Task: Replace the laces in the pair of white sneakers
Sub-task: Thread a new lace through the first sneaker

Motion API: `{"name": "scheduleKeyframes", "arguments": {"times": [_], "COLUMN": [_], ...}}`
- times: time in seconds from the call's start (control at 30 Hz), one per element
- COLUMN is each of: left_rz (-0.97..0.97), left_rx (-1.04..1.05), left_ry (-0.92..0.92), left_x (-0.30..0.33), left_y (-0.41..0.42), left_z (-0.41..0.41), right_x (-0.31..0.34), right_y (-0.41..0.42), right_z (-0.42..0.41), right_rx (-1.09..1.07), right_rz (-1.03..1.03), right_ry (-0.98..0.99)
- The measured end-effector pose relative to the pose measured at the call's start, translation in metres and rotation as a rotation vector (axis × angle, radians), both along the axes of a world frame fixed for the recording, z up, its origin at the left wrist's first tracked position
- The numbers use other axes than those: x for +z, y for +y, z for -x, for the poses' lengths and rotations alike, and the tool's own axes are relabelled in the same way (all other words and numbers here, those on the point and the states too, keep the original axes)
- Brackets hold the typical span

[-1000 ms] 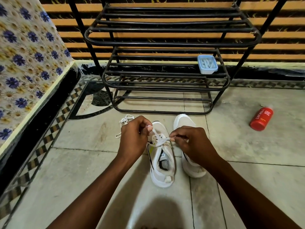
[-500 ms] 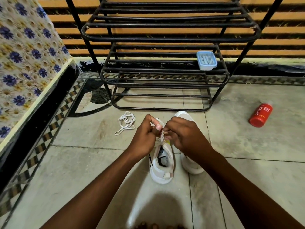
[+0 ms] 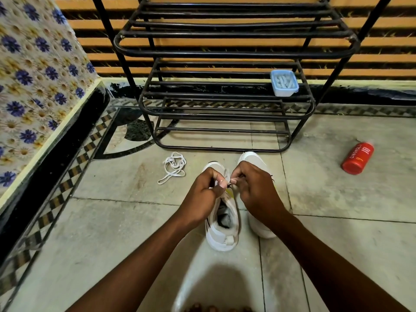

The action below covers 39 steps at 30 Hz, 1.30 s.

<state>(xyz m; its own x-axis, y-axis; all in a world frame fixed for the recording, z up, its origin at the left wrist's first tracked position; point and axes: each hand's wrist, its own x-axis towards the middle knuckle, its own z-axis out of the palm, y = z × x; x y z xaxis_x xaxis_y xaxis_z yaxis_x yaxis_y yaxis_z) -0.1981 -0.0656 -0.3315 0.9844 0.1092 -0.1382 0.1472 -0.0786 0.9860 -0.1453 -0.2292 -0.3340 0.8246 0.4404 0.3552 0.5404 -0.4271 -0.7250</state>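
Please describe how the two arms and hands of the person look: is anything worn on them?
Both forearms are bare: no sleeves, watch or gloves show. The left hand has short, pale fingernails. A thin dark thread shows at the right hand, near the wrist; whether it is a band is unclear.

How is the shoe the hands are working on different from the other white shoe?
The left sneaker has a lace pinched by the left hand and right hand; the right sneaker shows none. The left sneaker's opening is visible; the right sneaker's is hidden behind the right hand. Both are white, standing side by side on the floor.
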Motion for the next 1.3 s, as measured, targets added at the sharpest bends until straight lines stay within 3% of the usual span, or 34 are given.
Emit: {"name": "scheduleKeyframes", "arguments": {"times": [0.27,0.4,0.63,0.93,1.13,1.3], "left_rz": [-0.106,-0.134,-0.160,0.032,-0.031,0.058], "left_rx": [0.109,0.126,0.203,0.191,0.176,0.204], "left_ry": [-0.105,-0.130,-0.091,-0.116,-0.132,-0.106], "left_x": [-0.005,-0.009,-0.019,-0.009,-0.008,-0.008], "left_y": [0.006,0.008,0.010,0.007,0.005,0.008], "left_z": [0.003,0.002,-0.001,0.002,0.002,0.005], "right_x": [0.004,0.001,0.000,-0.003,-0.009,-0.011], "right_y": [0.000,-0.001,-0.007,-0.004,0.004,0.010], "right_z": [0.000,-0.004,-0.010,-0.009,-0.001,0.006], "right_rx": [0.010,0.080,0.128,0.020,-0.045,-0.074], "right_rz": [-0.021,0.027,-0.028,0.100,0.129,0.118], "right_ry": [0.036,-0.049,-0.004,-0.183,-0.273,-0.317]}}
